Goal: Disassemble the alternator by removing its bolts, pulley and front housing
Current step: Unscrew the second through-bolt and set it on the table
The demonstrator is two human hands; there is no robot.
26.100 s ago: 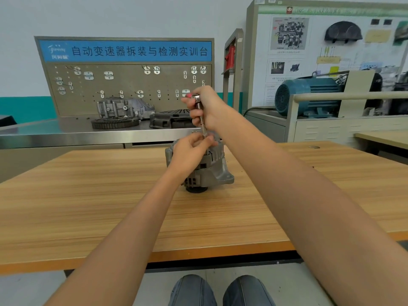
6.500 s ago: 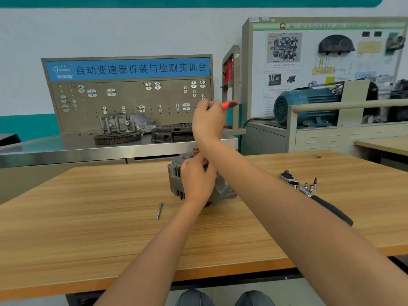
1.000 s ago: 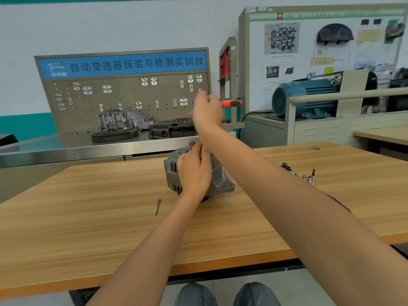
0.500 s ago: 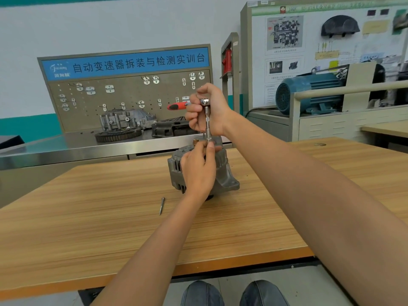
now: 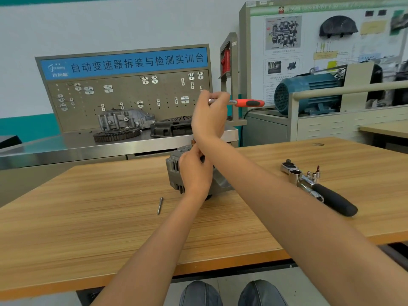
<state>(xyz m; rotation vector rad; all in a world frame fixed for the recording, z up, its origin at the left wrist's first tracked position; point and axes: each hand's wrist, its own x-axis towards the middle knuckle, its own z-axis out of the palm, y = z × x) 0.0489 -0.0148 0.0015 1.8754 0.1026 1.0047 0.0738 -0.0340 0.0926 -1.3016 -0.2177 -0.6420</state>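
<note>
A bolt is being worked loose, I'd judge: the right hand [image 5: 208, 117] has its fingers wrapped round a red-handled ratchet [image 5: 241, 103], while the left hand [image 5: 194, 173] grips the alternator [image 5: 174, 168] just below on the wooden counter [image 5: 88, 217]. Next comes another swing. One removed bolt [image 5: 159, 205] lies nearby; a training workshop surrounds us.

Place: training workshop | pegboard bench [image 5: 123, 100]; blue motor [image 5: 309, 93]; wall diagram board [image 5: 309, 36]
</note>
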